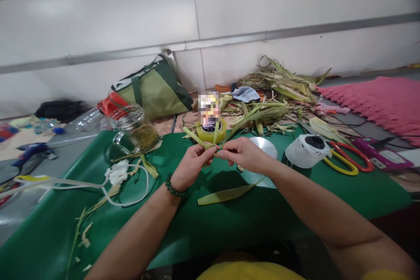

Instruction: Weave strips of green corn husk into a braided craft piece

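Note:
Both my hands meet over the green mat (229, 223) and pinch a small bundle of crossed green leaf strips (210, 140). My left hand (192, 164), with a dark bead bracelet on the wrist, is closed on the strips from the left. From the right, my right hand (244, 154) is closed on the same strips. The strip ends fan upward and outward. A loose leaf strip (226, 194) lies flat on the mat just below my hands.
A yellow tape roll (211, 133) and round metal lid (262, 146) sit behind my hands. A glass jar (134, 130) and white flower with cord (120, 173) are left. White ribbon roll (306, 151), scissors (349, 162), a leaf pile (278, 92), a green bag (154, 87), pink cloth (380, 103).

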`<state>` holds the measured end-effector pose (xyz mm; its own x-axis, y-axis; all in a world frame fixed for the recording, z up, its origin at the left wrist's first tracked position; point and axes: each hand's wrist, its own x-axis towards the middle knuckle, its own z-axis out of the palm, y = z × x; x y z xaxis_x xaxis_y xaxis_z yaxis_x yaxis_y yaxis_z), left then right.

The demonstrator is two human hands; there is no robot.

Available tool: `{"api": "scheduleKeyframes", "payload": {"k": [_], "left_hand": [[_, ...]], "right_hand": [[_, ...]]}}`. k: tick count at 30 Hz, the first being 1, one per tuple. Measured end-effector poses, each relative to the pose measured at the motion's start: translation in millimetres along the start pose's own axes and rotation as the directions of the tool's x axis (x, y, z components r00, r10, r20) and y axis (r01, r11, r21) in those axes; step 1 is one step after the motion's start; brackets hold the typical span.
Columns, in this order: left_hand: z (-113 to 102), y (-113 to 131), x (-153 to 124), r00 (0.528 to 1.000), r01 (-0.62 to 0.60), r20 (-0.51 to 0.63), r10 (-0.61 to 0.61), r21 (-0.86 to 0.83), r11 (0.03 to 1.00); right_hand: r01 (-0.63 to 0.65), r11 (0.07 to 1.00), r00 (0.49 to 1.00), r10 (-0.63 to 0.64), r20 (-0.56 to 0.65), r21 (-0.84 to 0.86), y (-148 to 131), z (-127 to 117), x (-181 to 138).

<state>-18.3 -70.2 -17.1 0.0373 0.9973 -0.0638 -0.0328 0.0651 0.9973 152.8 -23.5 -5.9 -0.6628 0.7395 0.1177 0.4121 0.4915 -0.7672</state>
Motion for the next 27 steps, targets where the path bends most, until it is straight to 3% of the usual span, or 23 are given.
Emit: {"api": "scheduleKeyframes", "payload": {"k": [4, 8, 17, 21, 24, 26, 27], "left_hand": [[-5, 5, 0, 0.998, 0.058, -0.032, -0.057, 0.044, 0.997], [-12, 9, -3, 0.994, 0.094, 0.039, -0.098, 0.097, 0.991], [-16, 11, -7, 0.994, 0.050, 0.081, -0.074, 0.272, 0.961], [-14, 12, -9, 0.989, 0.043, 0.121, -0.083, 0.300, 0.953], [-8, 11, -10, 0.987, 0.030, 0.140, -0.083, 0.342, 0.939], [-3, 8, -9, 0.990, -0.005, 0.127, -0.053, 0.419, 0.908], [-1, 5, -9, 0.992, -0.037, 0.125, -0.024, 0.463, 0.886]], "right_hand": [[0.083, 0.992, 0.995, -0.087, -0.042, -0.090, -1, -4, -1], [0.170, 0.977, 0.985, -0.167, 0.028, -0.129, 4, -16, -1], [0.219, 0.970, 0.974, -0.209, 0.091, -0.106, 11, -22, 2], [0.152, 0.983, 0.981, -0.139, 0.135, -0.098, 20, -27, 5], [0.161, 0.984, 0.980, -0.169, -0.106, -0.078, 19, -28, 4], [0.252, 0.961, 0.913, -0.276, -0.301, -0.117, 14, -25, 3], [0.296, 0.941, 0.881, -0.336, -0.332, -0.166, 11, -22, 3]]}}
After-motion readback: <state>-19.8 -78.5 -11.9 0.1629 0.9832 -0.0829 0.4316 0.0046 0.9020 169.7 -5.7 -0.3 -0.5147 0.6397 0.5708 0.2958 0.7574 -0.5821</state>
